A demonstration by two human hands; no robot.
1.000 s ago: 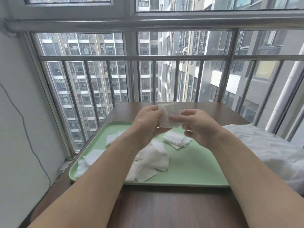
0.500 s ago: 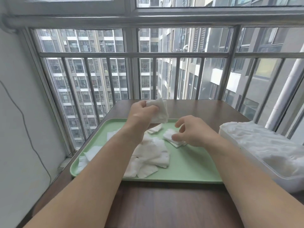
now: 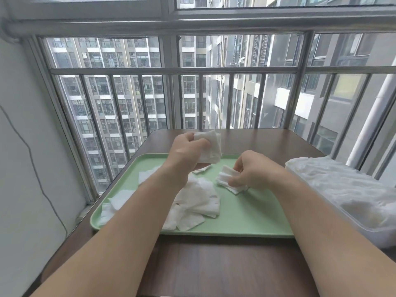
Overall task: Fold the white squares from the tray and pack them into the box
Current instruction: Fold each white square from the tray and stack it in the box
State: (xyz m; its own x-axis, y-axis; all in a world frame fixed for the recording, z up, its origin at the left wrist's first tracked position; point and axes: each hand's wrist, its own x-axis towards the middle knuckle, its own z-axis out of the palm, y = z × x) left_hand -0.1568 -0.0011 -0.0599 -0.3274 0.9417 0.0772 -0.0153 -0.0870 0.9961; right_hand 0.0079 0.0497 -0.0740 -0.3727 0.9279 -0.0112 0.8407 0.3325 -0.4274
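On the dark wooden counter [image 3: 214, 264] sits a pale green tray [image 3: 246, 211]. At its left end lie a few loose white squares [image 3: 120, 199], thin, soft and flat, partly covered by the left forearm. Toward the middle a bigger heap of squares [image 3: 201, 198] overlaps in slack layers, their edges slightly rumpled.

The left hand [image 3: 186, 151] is raised above the tray's far edge, fingers curled round a folded square [image 3: 211, 150] that sticks out to the right of the fist, showing layered edges. Just under it one small folded piece [image 3: 202, 169] rests on the tray. To the right, the right hand [image 3: 252, 170] is low over the tray, thumb and fingertips pinching a folded stack [image 3: 225, 177] whose doubled edges fan out toward the left; whether the stack rests on the tray cannot be told.

At the far right stands the box [image 3: 342, 189], translucent plastic, just beside the tray, heaped with crumpled white material. Its right part is cut off by the frame, and single squares inside cannot be made out. The forearms hide part of the tray's contents and of its near right corner.
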